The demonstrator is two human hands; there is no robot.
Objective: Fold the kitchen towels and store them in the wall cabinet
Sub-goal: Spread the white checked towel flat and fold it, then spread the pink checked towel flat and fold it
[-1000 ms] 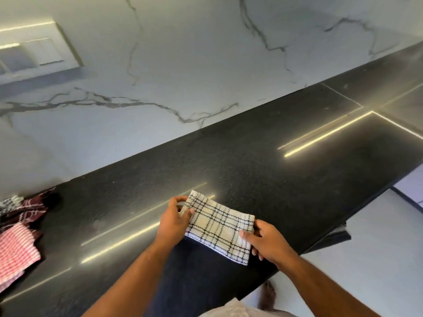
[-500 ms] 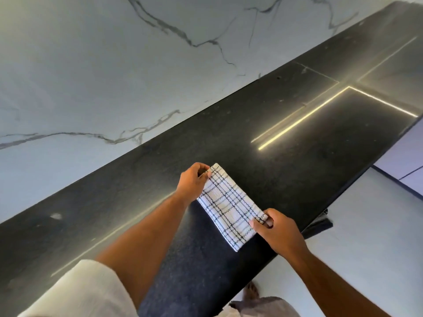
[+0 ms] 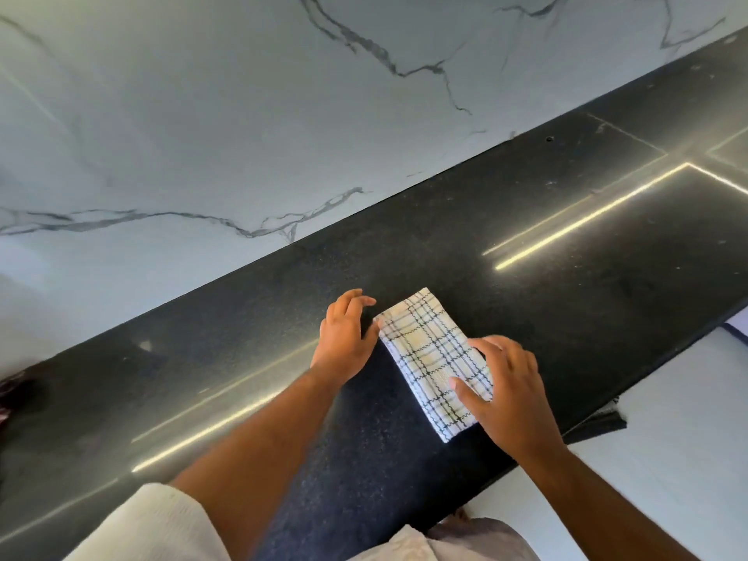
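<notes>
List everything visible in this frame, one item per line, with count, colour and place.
kitchen towel: one, white with dark checks, folded flat near the countertop's front edge
countertop: one, black speckled stone, running diagonally
wall: one, white marble with grey veins, behind the countertop
dark cloth: one, dark reddish, far left edge, mostly cut off
floor: pale, lower right
left hand: open, at the towel's left edge
right hand: flat on the towel's right part

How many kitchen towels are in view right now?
1 clearly: the checked towel lies folded on the black counter under the right hand. A dark cloth bit at the left edge may be another.
</notes>
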